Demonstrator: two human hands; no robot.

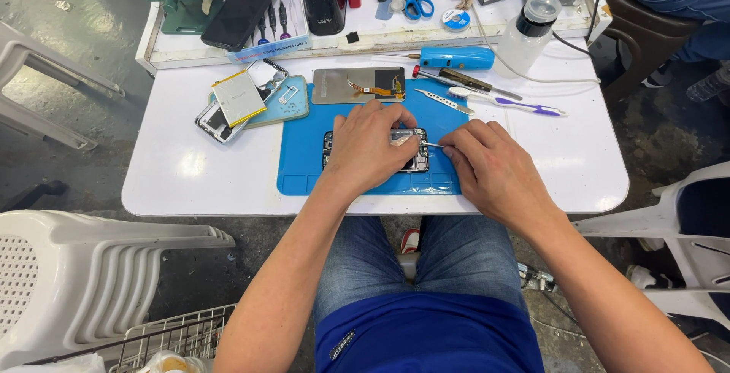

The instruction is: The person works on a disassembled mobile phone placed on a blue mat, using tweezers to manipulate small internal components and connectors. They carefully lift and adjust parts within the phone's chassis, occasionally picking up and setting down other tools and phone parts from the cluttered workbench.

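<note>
The opened phone (414, 161) lies flat at the centre of the blue work mat (304, 145), its near long edge close to the mat's front edge, which in turn lies close to the front edge of the white table (175, 175). The left hand (370, 147) rests palm-down over the left and middle part of the phone, fingers curled together and pressing on the body. The right hand (490, 168) sits just right of the phone, fingers drawn together in a pinch on a thin metal tool (432, 144) whose tip touches the phone's upper right area. Behind the phone on the mat lies a detached display panel (357, 85) with an orange flex cable. Left of the phone, the mat shows an uncovered strip; beyond it lie a flat battery (238, 98) and another disassembled handset (217, 123). Behind and right of the phone lie a blue screwdriver case (456, 57), tweezers (442, 100) and a purple-tipped tool (525, 105). Right of the right hand, the table surface runs bare to its rounded corner.
</note>
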